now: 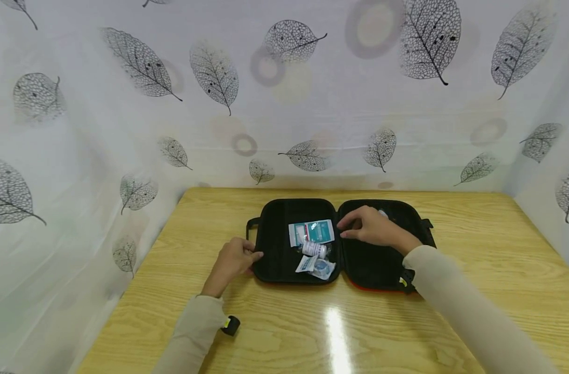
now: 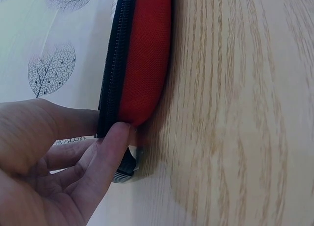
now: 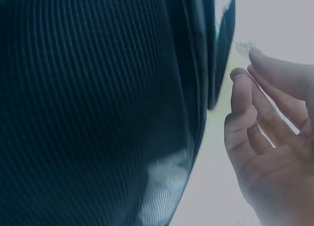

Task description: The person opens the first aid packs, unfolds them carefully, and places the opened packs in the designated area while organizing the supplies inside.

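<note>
A black zip case with red outer fabric (image 2: 147, 54) lies opened flat on the table. Its left half (image 1: 275, 244) holds a teal and white packet (image 1: 312, 232), a small white bottle (image 1: 314, 249), a white packet (image 1: 306, 264) and a clear wrapper with something round and bluish (image 1: 322, 268). My left hand (image 1: 235, 257) pinches the zipped rim at the case's near left corner, thumb and finger on either side. Over the right half (image 1: 368, 265), near the hinge, hovers my right hand (image 1: 370, 226), fingers loosely bent with nothing between them.
A small white item (image 1: 383, 213) shows in the right half beyond my right hand. The wood-grain table (image 1: 284, 327) extends around the case. A leaf-patterned sheet (image 1: 312, 88) hangs behind the table and along its sides. A black carry handle (image 1: 251, 224) sticks out at the case's left.
</note>
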### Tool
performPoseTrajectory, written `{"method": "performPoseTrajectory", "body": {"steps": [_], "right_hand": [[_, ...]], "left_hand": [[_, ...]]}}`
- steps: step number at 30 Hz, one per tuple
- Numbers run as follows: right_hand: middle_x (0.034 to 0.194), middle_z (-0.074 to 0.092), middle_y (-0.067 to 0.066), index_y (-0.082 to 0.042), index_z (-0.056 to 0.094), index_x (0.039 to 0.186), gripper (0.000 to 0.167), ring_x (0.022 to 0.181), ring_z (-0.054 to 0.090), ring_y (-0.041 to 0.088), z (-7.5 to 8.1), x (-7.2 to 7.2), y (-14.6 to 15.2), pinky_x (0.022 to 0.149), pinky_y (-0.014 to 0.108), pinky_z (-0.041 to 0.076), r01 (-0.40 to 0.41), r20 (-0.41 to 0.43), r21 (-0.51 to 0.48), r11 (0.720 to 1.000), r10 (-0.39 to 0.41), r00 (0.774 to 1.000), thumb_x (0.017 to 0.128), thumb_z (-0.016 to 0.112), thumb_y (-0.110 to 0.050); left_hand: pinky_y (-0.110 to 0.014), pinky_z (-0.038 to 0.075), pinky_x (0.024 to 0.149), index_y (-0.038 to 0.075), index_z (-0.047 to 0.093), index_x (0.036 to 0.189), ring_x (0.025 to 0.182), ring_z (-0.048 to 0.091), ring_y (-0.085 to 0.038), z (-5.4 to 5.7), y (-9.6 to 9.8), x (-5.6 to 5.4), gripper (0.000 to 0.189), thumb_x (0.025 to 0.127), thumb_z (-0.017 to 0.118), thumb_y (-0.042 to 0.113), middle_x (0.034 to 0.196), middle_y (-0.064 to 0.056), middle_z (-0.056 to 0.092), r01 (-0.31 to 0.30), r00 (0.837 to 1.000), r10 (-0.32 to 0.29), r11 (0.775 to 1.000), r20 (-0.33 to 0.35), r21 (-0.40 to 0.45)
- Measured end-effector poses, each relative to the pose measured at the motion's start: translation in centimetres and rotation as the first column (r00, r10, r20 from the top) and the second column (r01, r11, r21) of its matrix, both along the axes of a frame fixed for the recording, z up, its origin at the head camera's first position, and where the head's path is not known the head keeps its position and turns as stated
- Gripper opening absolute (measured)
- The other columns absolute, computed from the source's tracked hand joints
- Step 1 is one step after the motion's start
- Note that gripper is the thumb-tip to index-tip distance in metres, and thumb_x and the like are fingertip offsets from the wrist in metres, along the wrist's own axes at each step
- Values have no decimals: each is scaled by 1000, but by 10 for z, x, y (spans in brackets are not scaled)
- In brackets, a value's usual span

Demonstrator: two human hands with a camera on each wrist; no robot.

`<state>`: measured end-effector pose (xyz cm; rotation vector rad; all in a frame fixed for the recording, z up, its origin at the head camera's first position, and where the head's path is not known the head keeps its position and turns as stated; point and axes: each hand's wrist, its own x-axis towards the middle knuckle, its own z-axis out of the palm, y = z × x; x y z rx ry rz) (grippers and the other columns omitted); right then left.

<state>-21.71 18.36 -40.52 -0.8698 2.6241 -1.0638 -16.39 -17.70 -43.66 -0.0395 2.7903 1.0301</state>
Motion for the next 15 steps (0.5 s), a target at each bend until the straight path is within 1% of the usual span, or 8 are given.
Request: {"method": "performPoseTrajectory", "body": {"steps": [5,11,15], "right_hand": [[105,74,9,0,76,108,18,82,68,14,-8,4,-20,73,35,58,-70,18,29,997,69,997,92,75,-9],[102,74,5,-4,78,103,14,87,69,15,-15,5,-36,78,37,59,-90,1,120,989,91,996,90,77,-8],[97,74,2,-6,79,99,11,90,68,16,-18,4,-40,80,39,58,-93,-17,143,985,96,995,89,78,-6]], "left_hand": [[-41,59,77,-4,73,111,62,68,-13,1,0,0,30,92,77,19,82,-4,74,1,1000,-1,1000,1,-4],[-40,59,75,-3,74,109,65,68,-12,1,-1,1,28,91,78,19,81,-3,73,4,1000,-4,1000,-14,-12],[-41,59,76,-3,74,109,64,69,-13,0,-1,1,28,91,77,19,80,-3,73,6,1000,-6,1000,-15,-5]]}}
